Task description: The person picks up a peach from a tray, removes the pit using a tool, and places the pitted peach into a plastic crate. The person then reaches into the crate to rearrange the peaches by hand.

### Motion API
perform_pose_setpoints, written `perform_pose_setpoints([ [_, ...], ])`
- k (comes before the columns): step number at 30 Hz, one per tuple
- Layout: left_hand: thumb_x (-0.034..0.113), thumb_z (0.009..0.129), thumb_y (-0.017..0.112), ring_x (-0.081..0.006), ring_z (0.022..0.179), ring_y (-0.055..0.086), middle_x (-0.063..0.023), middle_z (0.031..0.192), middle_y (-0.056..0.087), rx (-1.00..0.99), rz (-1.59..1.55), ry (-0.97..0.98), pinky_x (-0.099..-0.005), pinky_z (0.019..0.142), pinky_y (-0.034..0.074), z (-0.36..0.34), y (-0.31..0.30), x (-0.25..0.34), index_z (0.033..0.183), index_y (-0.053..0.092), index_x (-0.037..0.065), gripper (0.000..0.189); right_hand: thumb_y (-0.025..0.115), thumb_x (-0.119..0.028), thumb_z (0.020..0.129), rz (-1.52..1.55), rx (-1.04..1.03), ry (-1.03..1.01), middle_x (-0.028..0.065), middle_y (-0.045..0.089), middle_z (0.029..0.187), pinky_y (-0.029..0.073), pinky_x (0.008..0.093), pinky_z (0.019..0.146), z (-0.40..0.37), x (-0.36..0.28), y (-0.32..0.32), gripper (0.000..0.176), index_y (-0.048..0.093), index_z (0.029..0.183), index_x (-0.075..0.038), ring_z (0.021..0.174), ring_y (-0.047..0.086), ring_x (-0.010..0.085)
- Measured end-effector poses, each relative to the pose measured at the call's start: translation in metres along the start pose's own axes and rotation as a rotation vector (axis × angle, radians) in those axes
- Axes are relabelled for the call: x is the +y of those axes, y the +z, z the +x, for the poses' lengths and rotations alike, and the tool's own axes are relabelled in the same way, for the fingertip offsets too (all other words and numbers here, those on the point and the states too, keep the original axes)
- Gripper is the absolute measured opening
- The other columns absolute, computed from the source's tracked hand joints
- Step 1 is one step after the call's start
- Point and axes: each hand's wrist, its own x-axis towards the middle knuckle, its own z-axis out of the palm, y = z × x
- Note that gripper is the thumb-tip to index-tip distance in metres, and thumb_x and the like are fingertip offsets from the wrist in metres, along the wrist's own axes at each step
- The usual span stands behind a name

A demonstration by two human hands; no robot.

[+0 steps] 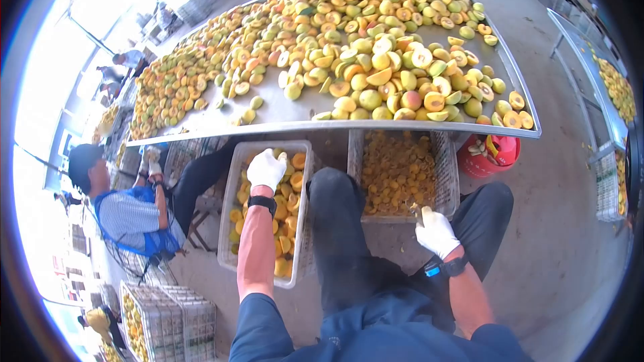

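Observation:
My left hand (265, 169), in a white glove, reaches over the clear plastic crate (231, 218) of halved peaches at my left knee; whether it holds a piece I cannot tell. My right hand (435, 232), also gloved, grips a small knife (416, 213) whose tip shows above the fist, at the near edge of a mesh crate (448, 181) filled with pits and scraps. In front of me a long metal table (282, 112) carries a big heap of whole and halved peaches (376, 60).
A person in a blue striped shirt (127, 218) sits to my left at the same table. A red bucket (488, 155) stands under the table's right end. Stacked crates (168, 322) of fruit stand at lower left. Another fruit table (614, 87) lies far right.

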Motion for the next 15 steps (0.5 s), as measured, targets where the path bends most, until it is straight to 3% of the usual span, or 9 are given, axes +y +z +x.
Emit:
perform_pose_setpoints([
  [5,0.037,0.086,0.061,-0.038,0.083,0.067,-0.0185,0.083,0.069,0.164,-0.247,0.305,-0.0453,0.075,0.053,0.055,-0.02,0.082,0.084,0.072,0.006,0.033,0.06,-0.014,0.08,0.01,-0.018,0.047,0.0282,0.064,0.078,0.051,0.0533,0.07,0.002,-0.002,0.008,0.021,0.055,0.093,0.001,0.079,0.063,0.0468],
  [7,0.041,0.086,0.059,-0.0372,0.083,0.068,-0.0192,0.085,0.069,0.061,-0.183,0.319,-0.0445,0.076,0.053,0.077,-0.027,0.116,0.085,0.073,0.006,0.037,0.061,-0.016,0.08,0.006,0.013,0.026,0.0271,0.063,0.076,0.05,0.054,0.068,0.002,0.006,0.017,0.02,0.055,0.091,0.0,0.076,0.063,0.0467],
  [11,0.049,0.087,0.052,-0.0367,0.093,0.068,-0.0193,0.097,0.071,-0.126,-0.123,0.215,-0.0447,0.081,0.052,0.108,-0.021,0.172,0.096,0.075,0.007,0.048,0.061,-0.016,0.078,-0.025,0.086,-0.021,0.0232,0.064,0.072,0.05,0.0538,0.062,0.004,0.016,0.031,0.016,0.056,0.088,-0.004,0.069,0.064,0.0428],
  [15,0.047,0.082,0.058,-0.0348,0.103,0.066,-0.0192,0.108,0.069,-0.233,-0.23,0.039,-0.0417,0.088,0.051,0.129,0.003,0.191,0.106,0.071,0.005,0.05,0.061,-0.014,0.078,-0.01,-0.018,0.028,0.0246,0.063,0.073,0.05,0.0547,0.065,0.011,0.007,0.023,0.018,0.055,0.089,-0.002,0.072,0.063,0.0452],
])
